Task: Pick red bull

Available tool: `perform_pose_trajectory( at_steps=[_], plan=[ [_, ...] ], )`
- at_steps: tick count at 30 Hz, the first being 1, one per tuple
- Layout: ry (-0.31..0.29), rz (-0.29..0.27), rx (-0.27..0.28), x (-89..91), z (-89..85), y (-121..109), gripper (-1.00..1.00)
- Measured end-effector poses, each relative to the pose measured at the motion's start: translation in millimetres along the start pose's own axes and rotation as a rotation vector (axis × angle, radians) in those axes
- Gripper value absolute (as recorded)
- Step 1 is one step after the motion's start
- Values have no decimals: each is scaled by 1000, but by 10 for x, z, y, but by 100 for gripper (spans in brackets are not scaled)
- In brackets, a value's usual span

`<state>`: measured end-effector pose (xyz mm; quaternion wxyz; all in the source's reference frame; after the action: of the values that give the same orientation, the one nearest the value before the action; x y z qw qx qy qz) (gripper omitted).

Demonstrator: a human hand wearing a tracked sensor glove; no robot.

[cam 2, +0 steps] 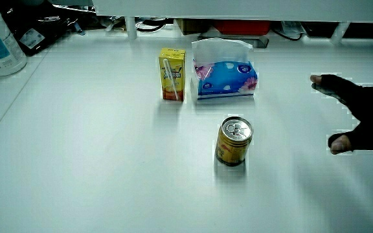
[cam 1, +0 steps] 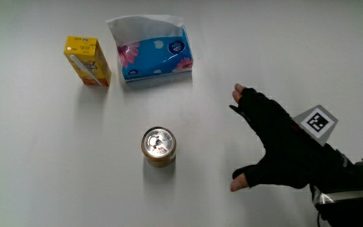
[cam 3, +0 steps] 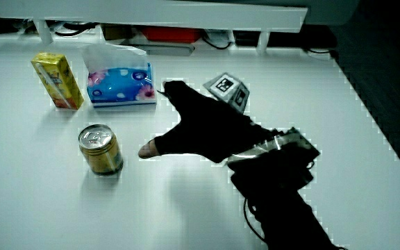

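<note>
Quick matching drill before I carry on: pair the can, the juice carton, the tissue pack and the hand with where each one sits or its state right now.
Things:
1. gold can
2. yellow juice carton
3. blue tissue pack
4. hand

Descriptions:
A. beside the can, spread open, holding nothing
B. lying beside the tissue pack, straw on its face
C. upright, nearer to the person than the carton and the pack
D. white tissue standing up from its top

Pairs: 1-C, 2-B, 3-D, 4-A
</note>
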<state>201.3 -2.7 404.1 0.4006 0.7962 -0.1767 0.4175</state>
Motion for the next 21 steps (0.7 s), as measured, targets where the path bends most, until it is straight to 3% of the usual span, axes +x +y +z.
perform_pose_trajectory(
  at_steps=[1, 2, 3, 4, 5, 7, 8, 9, 13, 14, 16, 17, 19, 21],
  plan=[
    [12, -23, -7, -4, -26, 33, 0],
    [-68, 69, 6, 126, -50, 116, 0],
    [50, -11, -34, -5, -83, 119, 0],
    [77, -21, -42, -19, -117, 154, 0],
    [121, 18, -51, -1, -159, 205, 0],
    [123, -28, -67, -40, -219, 267, 0],
    [143, 10, -72, -11, -258, 321, 0],
    [131, -34, -79, -25, -284, 351, 0],
    [178, 11, -104, 45, -429, 547, 0],
    [187, -21, -113, 6, -457, 578, 0],
    [206, 26, -128, 82, -547, 707, 0],
    [192, 18, -135, 80, -580, 748, 0],
    [207, 87, -139, 157, -678, 860, 0],
    [222, 85, -149, 161, -756, 917, 0]
  ],
)
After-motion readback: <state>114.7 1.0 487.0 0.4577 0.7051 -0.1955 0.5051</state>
